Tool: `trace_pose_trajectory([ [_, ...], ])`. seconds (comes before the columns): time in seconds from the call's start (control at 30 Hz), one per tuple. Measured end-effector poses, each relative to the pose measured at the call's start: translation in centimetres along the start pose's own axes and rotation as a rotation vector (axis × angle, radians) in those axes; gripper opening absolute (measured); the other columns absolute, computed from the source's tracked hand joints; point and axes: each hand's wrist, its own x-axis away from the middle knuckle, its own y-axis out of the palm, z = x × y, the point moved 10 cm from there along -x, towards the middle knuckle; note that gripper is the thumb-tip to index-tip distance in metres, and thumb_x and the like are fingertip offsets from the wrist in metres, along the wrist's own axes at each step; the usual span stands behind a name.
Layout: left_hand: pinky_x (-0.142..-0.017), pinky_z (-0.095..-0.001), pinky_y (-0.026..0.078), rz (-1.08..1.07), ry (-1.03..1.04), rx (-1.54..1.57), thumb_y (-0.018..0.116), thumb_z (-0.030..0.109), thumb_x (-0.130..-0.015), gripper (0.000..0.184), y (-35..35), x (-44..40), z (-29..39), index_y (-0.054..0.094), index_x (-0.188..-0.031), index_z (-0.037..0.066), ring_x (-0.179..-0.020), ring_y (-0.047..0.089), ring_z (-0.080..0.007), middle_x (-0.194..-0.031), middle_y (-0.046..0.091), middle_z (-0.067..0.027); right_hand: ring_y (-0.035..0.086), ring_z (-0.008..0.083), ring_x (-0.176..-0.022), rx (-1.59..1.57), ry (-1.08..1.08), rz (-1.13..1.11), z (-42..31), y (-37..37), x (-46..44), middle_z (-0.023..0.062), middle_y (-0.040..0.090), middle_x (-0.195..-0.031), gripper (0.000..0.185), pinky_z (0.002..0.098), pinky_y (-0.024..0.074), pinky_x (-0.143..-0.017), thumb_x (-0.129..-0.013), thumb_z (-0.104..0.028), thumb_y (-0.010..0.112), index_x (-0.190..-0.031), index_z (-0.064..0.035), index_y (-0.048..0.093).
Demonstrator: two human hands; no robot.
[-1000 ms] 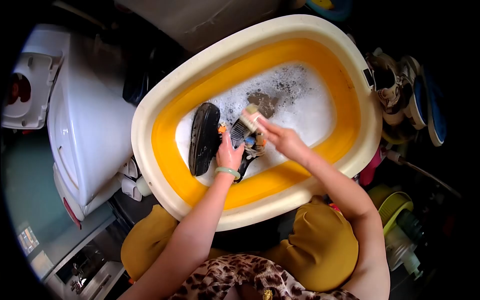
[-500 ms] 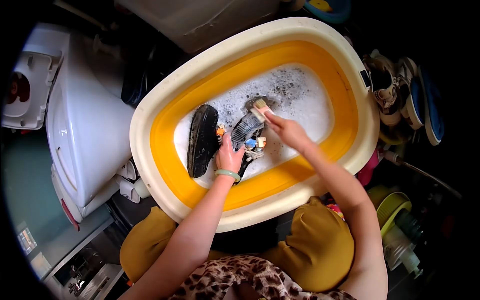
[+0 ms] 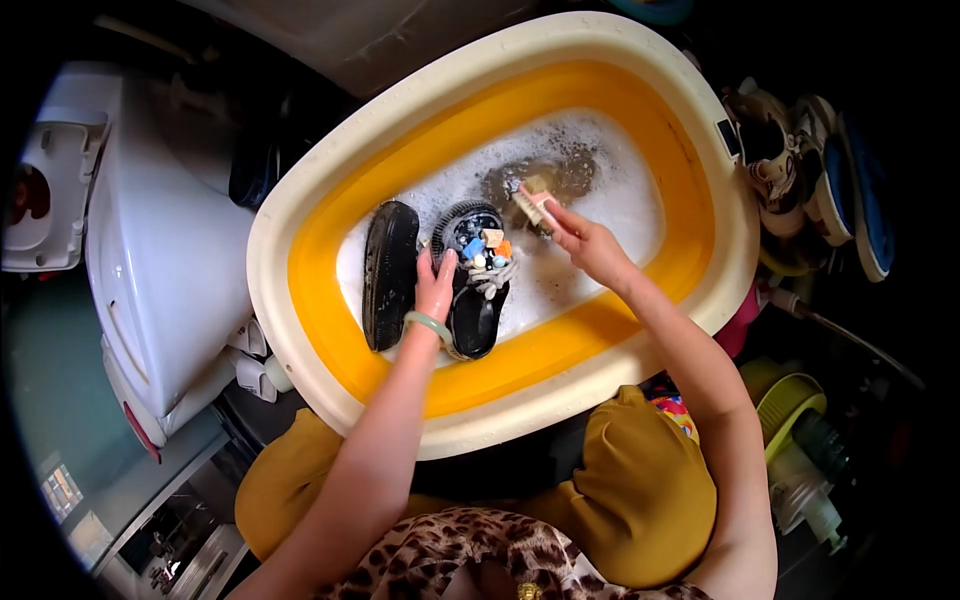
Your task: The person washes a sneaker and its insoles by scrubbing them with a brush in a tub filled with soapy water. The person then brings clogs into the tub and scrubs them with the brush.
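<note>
My right hand (image 3: 597, 252) grips a scrubbing brush (image 3: 537, 212) with a pink back and pale bristles, held just over the suds. My left hand (image 3: 434, 290) holds a black slipper (image 3: 474, 322) by its left side, thumb and fingers at the edge. Blue, orange and beige block charms (image 3: 486, 246) and a pale cord decorate its strap, which faces up. To the left, a second black slipper (image 3: 391, 275) lies on its side in the foam. Both are inside a yellow tub (image 3: 390, 150) of soapy water, where grey-brown water shows beyond the brush.
A glossy white toilet (image 3: 165, 260) stands at the left. Several shoes (image 3: 835, 185) are on the right, beyond the tub's cream rim. A green basin (image 3: 790, 410) and a clear bottle (image 3: 808, 500) sit at the lower right. My knees (image 3: 640, 480) are against the near side.
The held slipper has turned so its strap and charms face up, and my left hand has shifted left. The brush has come off its edge, and the murky patch has grown.
</note>
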Motion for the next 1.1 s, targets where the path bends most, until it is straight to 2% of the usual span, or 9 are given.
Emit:
trace_pose_trajectory([
  [0.17, -0.101, -0.0409, 0.032, 0.199, 0.441, -0.614, 0.072, 0.029, -0.074, 0.088, 0.6, 5.4, 4.0, 0.019, -0.140, 0.005, -0.116, 0.043, -0.0387, -0.126, 0.042, -0.0285, 0.061, 0.0334, -0.090, 0.292, 0.051, 0.323, 1.8, -5.1, -1.3, 0.0156, 0.063, -0.103, 0.043, 0.0402, 0.0470, -0.080, -0.090, -0.027, 0.048, -0.133, -0.0255, 0.041],
  [0.3, -0.101, -0.0410, 0.034, 0.120, 0.372, -0.697, 0.070, 0.016, -0.071, 0.088, 0.8, 4.3, 2.5, 0.018, -0.141, 0.006, -0.118, 0.041, -0.0403, -0.129, 0.042, -0.0259, 0.061, 0.0354, -0.088, 0.339, 0.140, 0.113, 3.2, -2.0, -1.1, 0.0196, 0.063, -0.099, 0.046, 0.0429, 0.0468, -0.078, -0.091, -0.023, 0.043, -0.136, -0.0277, 0.035],
  [0.37, -0.099, -0.0289, 0.035, -0.044, 0.233, -0.075, 0.054, 0.001, -0.081, 0.059, -0.4, 0.0, -2.3, 0.034, -0.136, 0.004, -0.119, 0.045, -0.0194, -0.130, 0.048, -0.0134, 0.060, 0.0364, -0.090, 0.410, -0.087, -0.044, 1.9, 1.6, -0.2, 0.0212, 0.061, -0.102, 0.046, 0.0429, 0.0463, -0.080, -0.091, -0.022, 0.042, -0.137, -0.0277, 0.034],
  [0.47, -0.096, -0.0270, 0.036, 0.012, -0.044, 0.020, 0.048, 0.002, -0.086, 0.047, 0.3, 0.4, -2.6, 0.040, -0.133, 0.003, -0.113, 0.048, -0.0160, -0.128, 0.049, -0.0083, 0.059, 0.0368, -0.090, 0.201, -0.097, 0.065, -0.1, 0.6, 2.1, 0.0216, 0.060, -0.103, 0.047, 0.0415, 0.0468, -0.080, -0.089, -0.018, 0.049, -0.135, -0.0248, 0.039],
  [0.57, -0.089, -0.0286, 0.044, -0.162, -0.420, 0.674, 0.049, 0.017, -0.091, 0.029, 3.1, 0.5, -5.0, 0.053, -0.116, 0.004, -0.100, 0.054, -0.0182, -0.112, 0.056, -0.0075, 0.063, 0.0349, -0.074, 0.218, -0.195, 0.146, -4.0, -0.2, 5.9, 0.0185, 0.064, -0.089, 0.049, 0.0397, 0.0503, -0.065, -0.086, -0.016, 0.055, -0.133, -0.0251, 0.043],
  [0.63, -0.076, -0.0310, 0.051, -0.301, -0.324, 0.824, 0.047, 0.033, -0.093, 0.033, 4.8, -1.6, -6.0, 0.054, -0.110, 0.007, -0.086, 0.060, -0.0198, -0.099, 0.061, -0.0060, 0.061, 0.0310, -0.058, 0.237, -0.467, 0.033, -7.7, 2.3, 9.3, 0.0149, 0.063, -0.073, 0.051, 0.0383, 0.0484, -0.052, -0.084, -0.015, 0.057, -0.132, -0.0283, 0.044],
  [0.73, -0.078, -0.0335, 0.051, -0.168, -0.378, 0.826, 0.039, 0.035, -0.094, 0.038, 3.3, 0.4, -4.7, 0.054, -0.113, 0.006, -0.092, 0.059, -0.0200, -0.103, 0.060, -0.0091, 0.059, 0.0245, -0.054, 0.546, -0.557, -0.256, -10.3, 6.7, 10.5, 0.0136, 0.061, -0.070, 0.054, 0.0354, 0.0495, -0.053, -0.081, -0.010, 0.060, -0.130, -0.0292, 0.048],
  [0.97, -0.081, -0.0360, 0.052, -0.263, -0.433, 0.721, 0.037, 0.033, -0.094, 0.038, 3.7, -0.6, -4.9, 0.055, -0.108, 0.003, -0.091, 0.060, -0.0236, -0.105, 0.060, -0.0138, 0.063, 0.0322, -0.062, 0.365, -0.500, 0.132, -10.8, 3.2, -4.0, 0.0176, 0.062, -0.074, 0.042, 0.0408, 0.0490, -0.054, -0.085, -0.015, 0.054, -0.124, -0.0290, 0.053],
  [1.1, -0.082, -0.0374, 0.052, -0.430, -0.399, 0.533, 0.036, 0.032, -0.093, 0.039, 2.4, -4.4, -12.1, 0.056, -0.105, 0.001, -0.091, 0.060, -0.0256, -0.105, 0.060, -0.0164, 0.059, 0.0307, -0.052, 0.404, -0.546, -0.138, -11.6, 8.0, 7.7, 0.0177, 0.059, -0.065, 0.050, 0.0393, 0.0485, -0.050, -0.081, -0.012, 0.057, -0.127, -0.0298, 0.050],
])
